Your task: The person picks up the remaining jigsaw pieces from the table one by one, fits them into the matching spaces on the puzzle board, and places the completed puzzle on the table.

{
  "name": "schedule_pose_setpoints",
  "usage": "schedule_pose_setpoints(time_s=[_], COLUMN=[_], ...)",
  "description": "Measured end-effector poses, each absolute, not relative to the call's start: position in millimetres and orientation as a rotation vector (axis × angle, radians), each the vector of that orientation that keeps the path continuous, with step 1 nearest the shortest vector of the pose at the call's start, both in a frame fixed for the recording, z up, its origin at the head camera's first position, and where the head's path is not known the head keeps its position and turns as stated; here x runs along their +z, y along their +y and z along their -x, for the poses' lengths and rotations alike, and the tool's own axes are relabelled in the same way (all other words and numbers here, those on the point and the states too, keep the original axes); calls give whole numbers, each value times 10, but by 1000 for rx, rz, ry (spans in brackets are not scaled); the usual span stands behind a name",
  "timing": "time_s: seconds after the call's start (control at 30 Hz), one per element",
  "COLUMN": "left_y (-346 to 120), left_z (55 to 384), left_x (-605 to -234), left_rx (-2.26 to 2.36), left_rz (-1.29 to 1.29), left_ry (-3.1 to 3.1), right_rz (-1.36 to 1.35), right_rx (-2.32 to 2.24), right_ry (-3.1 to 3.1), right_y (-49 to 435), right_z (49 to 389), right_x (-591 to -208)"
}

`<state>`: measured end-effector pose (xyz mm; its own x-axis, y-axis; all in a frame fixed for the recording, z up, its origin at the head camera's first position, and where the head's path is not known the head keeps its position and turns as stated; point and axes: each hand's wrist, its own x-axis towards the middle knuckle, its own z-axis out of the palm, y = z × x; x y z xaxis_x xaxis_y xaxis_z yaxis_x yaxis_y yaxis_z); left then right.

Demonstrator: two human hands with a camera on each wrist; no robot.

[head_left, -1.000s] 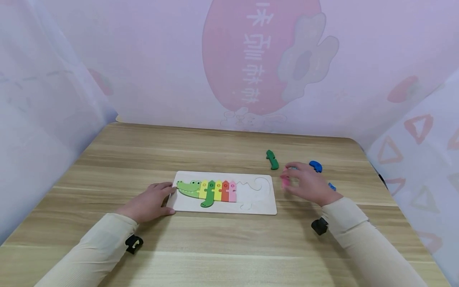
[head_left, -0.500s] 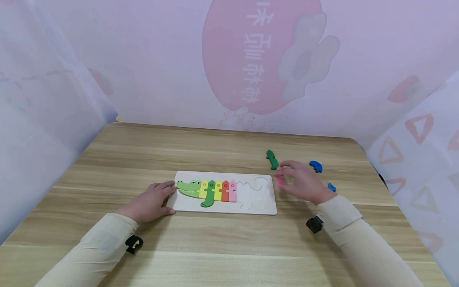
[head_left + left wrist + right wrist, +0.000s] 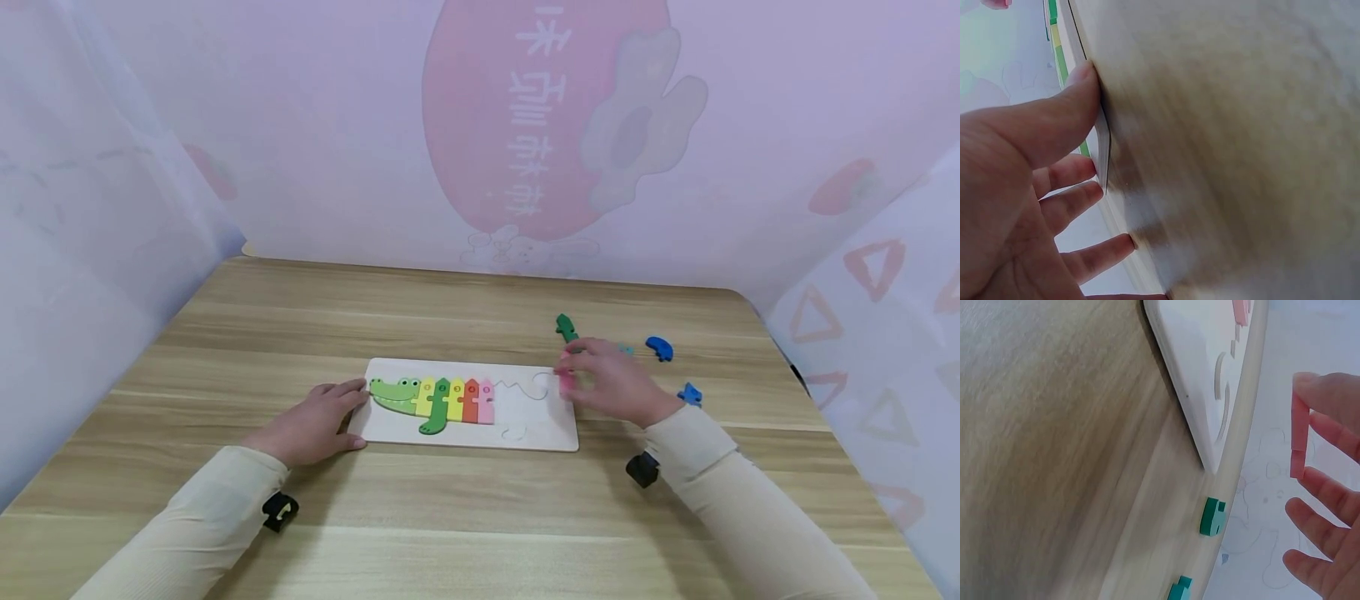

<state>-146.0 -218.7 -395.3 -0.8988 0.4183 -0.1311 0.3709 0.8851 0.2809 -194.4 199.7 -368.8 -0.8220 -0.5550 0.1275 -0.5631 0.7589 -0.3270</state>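
Observation:
A flat wooden puzzle board (image 3: 536, 427) lies on the table, its left part filled with a crocodile's green head (image 3: 393, 395) and several numbered yellow, green, red and pink pieces. My left hand (image 3: 309, 427) rests at the board's left end, thumb at the near corner, the other fingers extended along the edge. With my right hand (image 3: 617, 385) I pinch a pink puzzle piece (image 3: 1299, 428) between thumb and fingertips. In the head view this piece overlaps the board's right edge; in the right wrist view it is held up on edge. The board's right part shows bare outlines.
Behind my right hand lies a dark green piece (image 3: 565, 325), partly covered by the fingers. Further right are a blue curved piece (image 3: 660, 348), a small teal piece (image 3: 627, 348) and another blue piece (image 3: 690, 395). Printed curtains (image 3: 360, 150) hang around the table.
My right hand has moved left with the pink piece, from beside the board to its right edge. It now covers part of the green piece. My left hand has stayed put.

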Motion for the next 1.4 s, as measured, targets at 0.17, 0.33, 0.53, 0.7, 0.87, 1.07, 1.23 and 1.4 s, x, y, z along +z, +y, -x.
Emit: schedule_pose_setpoints(time_s=[0.17, 0.33, 0.53, 0.7, 0.87, 1.07, 1.23, 1.4], left_y=[-2190, -2180, -2178, -2174, -2171, -2171, -2172, -2173], left_z=[1467, 1465, 1458, 1456, 1459, 1462, 1454, 1451], left_x=[-3956, -3938, -3912, -3903, -3907, -3910, -3902, -3902], left_rx=[382, 390, 395, 393, 390, 385, 378, 382], left_rz=[-615, -614, -623, -630, -634, -633, -624, -620], left_ry=[2866, 2863, 2867, 2865, 2865, 2866, 2870, 2862], right_rz=[-936, -936, -936, -964, -986, -958, -965, -1022], right_rx=[557, 539, 532, 544, 550, 554, 549, 521], right_ry=[-2949, -2967, -2977, -2977, -2981, -3012, -3012, -2962], right_y=[1953, 1908, 1857, 1819, 1785, 1745, 1704, 1681], right_z=[1946, 1946, 1951, 1963, 1967, 1973, 1981, 1988], right_x=[-3694, -3683, -3678, -3682, -3682, -3694, -3700, -3726])
